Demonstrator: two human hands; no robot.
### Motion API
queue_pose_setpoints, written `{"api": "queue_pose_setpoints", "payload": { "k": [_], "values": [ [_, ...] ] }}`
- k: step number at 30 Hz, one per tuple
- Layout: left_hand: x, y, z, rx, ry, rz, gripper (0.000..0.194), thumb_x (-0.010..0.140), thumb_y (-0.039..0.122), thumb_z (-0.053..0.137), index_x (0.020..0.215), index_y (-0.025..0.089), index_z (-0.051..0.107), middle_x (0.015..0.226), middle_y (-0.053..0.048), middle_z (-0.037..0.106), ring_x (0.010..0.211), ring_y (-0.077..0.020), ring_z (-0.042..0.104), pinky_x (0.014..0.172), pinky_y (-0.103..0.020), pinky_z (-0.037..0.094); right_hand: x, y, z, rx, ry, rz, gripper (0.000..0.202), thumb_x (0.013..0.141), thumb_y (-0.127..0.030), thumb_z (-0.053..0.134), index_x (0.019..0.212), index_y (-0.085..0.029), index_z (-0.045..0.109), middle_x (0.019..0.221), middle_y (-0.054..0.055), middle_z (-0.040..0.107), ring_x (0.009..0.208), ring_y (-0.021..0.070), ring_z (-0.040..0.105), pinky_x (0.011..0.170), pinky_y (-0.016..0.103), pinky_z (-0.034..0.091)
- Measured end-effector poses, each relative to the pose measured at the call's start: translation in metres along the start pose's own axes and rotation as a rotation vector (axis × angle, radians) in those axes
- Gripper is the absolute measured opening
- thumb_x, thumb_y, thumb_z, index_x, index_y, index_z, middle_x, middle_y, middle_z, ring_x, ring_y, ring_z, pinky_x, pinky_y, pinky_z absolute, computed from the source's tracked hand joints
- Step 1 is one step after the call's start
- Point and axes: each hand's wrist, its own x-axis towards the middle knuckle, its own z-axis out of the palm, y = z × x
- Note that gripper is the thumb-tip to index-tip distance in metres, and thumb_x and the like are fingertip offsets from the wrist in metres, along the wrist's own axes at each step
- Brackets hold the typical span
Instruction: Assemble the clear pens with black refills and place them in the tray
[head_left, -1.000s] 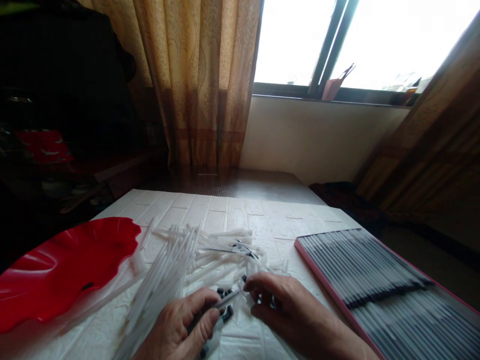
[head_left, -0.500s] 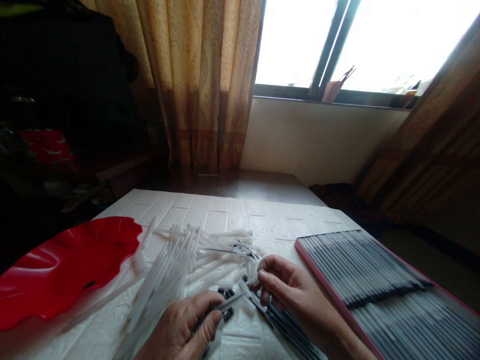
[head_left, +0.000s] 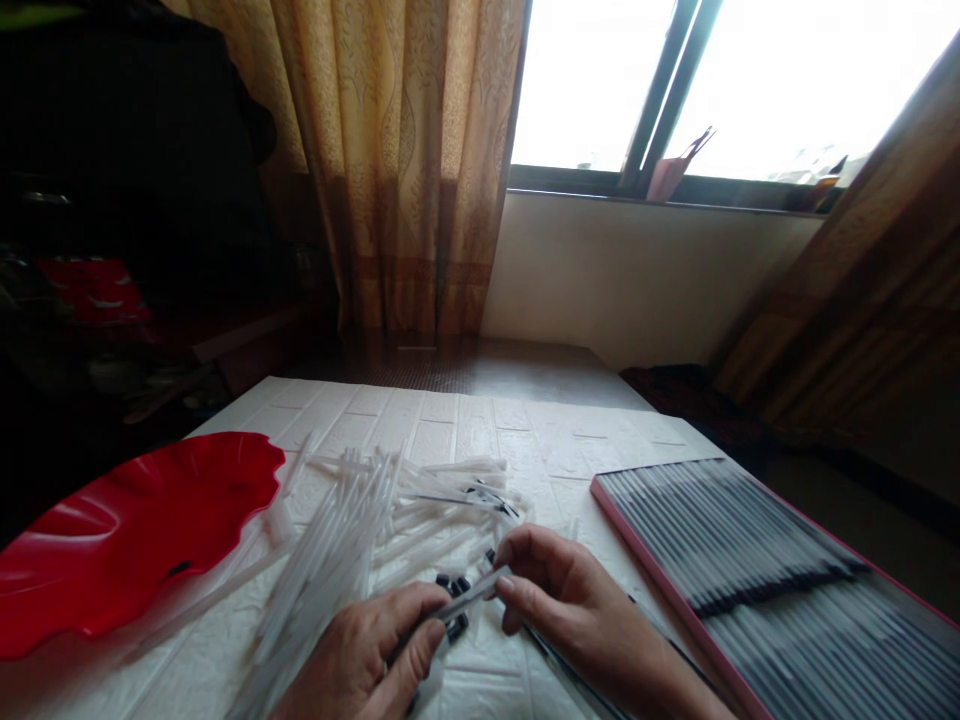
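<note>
My left hand [head_left: 375, 645] is closed around a slim grey, translucent pen-like tube [head_left: 469, 600], which slants up to the right. The thumb and fingers of my right hand [head_left: 559, 600] pinch the tube's far end, so both hands are on it. Small black caps [head_left: 454, 583] lie on the table just behind the tube. Beneath my right hand, partly hidden, are thin dark sticks [head_left: 559, 660]. A heap of clear plastic tubes [head_left: 337, 535] spreads to the left and beyond my hands.
To the right, a pink-edged box [head_left: 619, 525] holds rows of pen-like sticks. A red wavy-rimmed plate [head_left: 150, 500] stands on the left with a small black piece in it. Everything rests on a white brick-patterned cover [head_left: 510, 415], with curtains and a window behind.
My right hand has moved slightly down and left, and its fingertips now meet the end of the tube. A clear piece between its fingers no longer shows. My left hand has barely moved.
</note>
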Motion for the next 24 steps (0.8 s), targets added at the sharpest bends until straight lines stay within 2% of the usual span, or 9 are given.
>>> {"api": "queue_pose_setpoints", "payload": {
  "k": [3, 6, 9, 12, 17, 21, 24],
  "values": [
    [-0.001, -0.003, 0.001, 0.030, 0.005, 0.030, 0.022, 0.097, 0.019, 0.050, 0.104, 0.025, 0.070, 0.089, 0.000, 0.079, 0.082, -0.0149, 0.076, 0.075, -0.017, 0.054, -0.004, 0.004, -0.001, -0.315, 0.008, -0.113, 0.018, 0.089, -0.036, 0.064, 0.094, -0.018, 0.066, 0.075, 0.000, 0.064, 0.066, 0.0141, 0.059, 0.062, 0.024, 0.048],
    [-0.003, -0.006, 0.003, 0.078, 0.003, 0.055, 0.024, 0.096, 0.018, 0.053, 0.107, 0.026, 0.071, 0.091, 0.000, 0.081, 0.082, -0.0155, 0.077, 0.076, -0.017, 0.054, -0.007, 0.006, -0.006, -0.539, -0.050, -0.134, 0.016, 0.091, -0.026, 0.059, 0.093, -0.019, 0.072, 0.066, -0.002, 0.063, 0.060, 0.0124, 0.058, 0.059, 0.022, 0.045],
    [-0.004, -0.007, 0.004, 0.095, 0.006, 0.079, 0.026, 0.094, 0.017, 0.054, 0.108, 0.028, 0.073, 0.090, 0.001, 0.081, 0.080, -0.0154, 0.078, 0.074, -0.016, 0.055, -0.007, 0.008, -0.009, -0.479, -0.115, -0.088, 0.016, 0.092, -0.023, 0.058, 0.089, -0.019, 0.073, 0.063, -0.002, 0.064, 0.057, 0.0110, 0.062, 0.057, 0.019, 0.046],
    [-0.004, -0.007, 0.005, 0.094, 0.027, 0.070, 0.026, 0.094, 0.018, 0.054, 0.106, 0.029, 0.075, 0.083, 0.002, 0.081, 0.074, -0.0154, 0.078, 0.070, -0.016, 0.056, -0.004, 0.011, -0.007, -0.389, -0.123, -0.097, 0.018, 0.093, -0.025, 0.058, 0.089, -0.018, 0.073, 0.068, -0.001, 0.067, 0.056, 0.0099, 0.062, 0.056, 0.018, 0.048],
    [-0.003, -0.006, 0.006, 0.088, 0.061, 0.027, 0.026, 0.093, 0.020, 0.056, 0.104, 0.030, 0.077, 0.082, 0.001, 0.082, 0.073, -0.0170, 0.078, 0.067, -0.016, 0.057, 0.002, 0.024, -0.001, -0.224, -0.130, -0.103, 0.024, 0.095, -0.035, 0.059, 0.084, -0.016, 0.070, 0.068, 0.000, 0.067, 0.052, 0.0085, 0.059, 0.053, 0.018, 0.048],
    [-0.004, -0.005, 0.005, 0.059, 0.026, -0.023, 0.026, 0.093, 0.021, 0.055, 0.100, 0.029, 0.078, 0.079, 0.002, 0.081, 0.072, -0.0167, 0.078, 0.068, -0.016, 0.057, 0.004, 0.033, 0.000, -0.125, -0.135, -0.089, 0.034, 0.094, -0.046, 0.061, 0.082, -0.016, 0.070, 0.068, 0.000, 0.065, 0.052, 0.0079, 0.057, 0.053, 0.018, 0.047],
    [-0.005, -0.006, 0.005, 0.058, 0.002, -0.040, 0.025, 0.093, 0.022, 0.054, 0.094, 0.028, 0.077, 0.077, 0.001, 0.080, 0.070, -0.0167, 0.077, 0.066, -0.016, 0.057, 0.004, 0.032, 0.002, -0.104, -0.154, -0.038, 0.034, 0.092, -0.048, 0.063, 0.083, -0.016, 0.070, 0.066, -0.001, 0.063, 0.052, 0.0072, 0.055, 0.050, 0.017, 0.045]
  ]
}}
